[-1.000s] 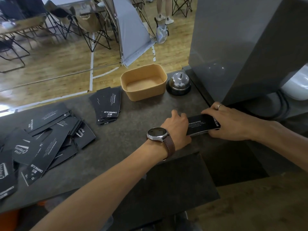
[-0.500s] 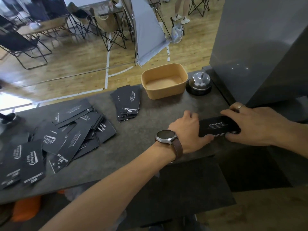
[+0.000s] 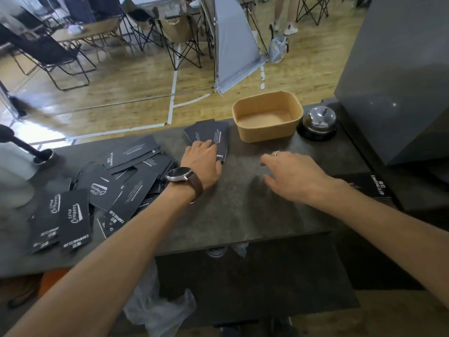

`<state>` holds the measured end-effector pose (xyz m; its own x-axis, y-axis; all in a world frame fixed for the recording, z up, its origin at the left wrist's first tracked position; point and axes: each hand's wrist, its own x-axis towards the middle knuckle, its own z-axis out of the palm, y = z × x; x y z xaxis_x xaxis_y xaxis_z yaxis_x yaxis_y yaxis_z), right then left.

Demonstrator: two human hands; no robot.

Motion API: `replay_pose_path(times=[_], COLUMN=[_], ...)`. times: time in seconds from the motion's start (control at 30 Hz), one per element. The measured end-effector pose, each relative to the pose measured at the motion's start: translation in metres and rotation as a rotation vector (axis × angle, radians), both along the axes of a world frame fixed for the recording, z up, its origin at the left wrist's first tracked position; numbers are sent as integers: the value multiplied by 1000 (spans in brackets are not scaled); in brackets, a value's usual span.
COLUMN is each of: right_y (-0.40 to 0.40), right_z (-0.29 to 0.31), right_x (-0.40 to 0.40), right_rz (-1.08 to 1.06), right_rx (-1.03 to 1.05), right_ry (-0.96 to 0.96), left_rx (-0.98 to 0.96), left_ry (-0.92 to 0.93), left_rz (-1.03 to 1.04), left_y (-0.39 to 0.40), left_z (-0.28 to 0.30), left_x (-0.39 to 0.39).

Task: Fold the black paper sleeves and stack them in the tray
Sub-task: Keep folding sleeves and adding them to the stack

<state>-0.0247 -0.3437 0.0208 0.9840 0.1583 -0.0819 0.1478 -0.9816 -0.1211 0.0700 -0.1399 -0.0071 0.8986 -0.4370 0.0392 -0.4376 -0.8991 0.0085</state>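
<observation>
A tan tray point(image 3: 267, 119) stands at the counter's far edge, with nothing inside. Just left of it lies a small pile of black paper sleeves point(image 3: 213, 135); my left hand point(image 3: 202, 160), with a watch on the wrist, rests on its near end, fingers flat. My right hand point(image 3: 291, 175) hovers over bare counter with fingers loosely spread, holding nothing. Behind my right forearm a stack of folded sleeves point(image 3: 371, 188) lies at the counter's right end. Many loose black sleeves point(image 3: 102, 190) are strewn over the left half.
A silver call bell point(image 3: 318, 122) sits right of the tray. A tall grey box point(image 3: 398, 76) blocks the right side. A white object with a black handle point(image 3: 21, 152) stands at far left. Folding chairs and a person's legs are on the wooden floor beyond.
Both hands let go of the folded stack at the right and moved left. My left hand now rests on the pile beside the tray; the view has swung left.
</observation>
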Motion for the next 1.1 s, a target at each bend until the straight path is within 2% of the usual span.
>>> replay_pose_path(times=[0.23, 0.43, 0.73, 0.93, 1.1], right_y=[43, 62, 74, 60, 34], right_z=[-19, -17, -17, -12, 14], right_x=[44, 68, 78, 68, 38], right_rz=[-164, -393, -511, -400, -151], right_rx=[177, 579, 653, 771, 499], right_ry=[7, 167, 173, 230, 101], left_rx=[76, -19, -147, -212, -265], left_ry=[-153, -223, -126, -197, -263], left_rz=[-118, -147, -224, -157, -70], left_y=[11, 23, 34, 46, 65], left_z=[-7, -15, -13, 4, 12], left_x=[-13, -26, -41, -38, -36])
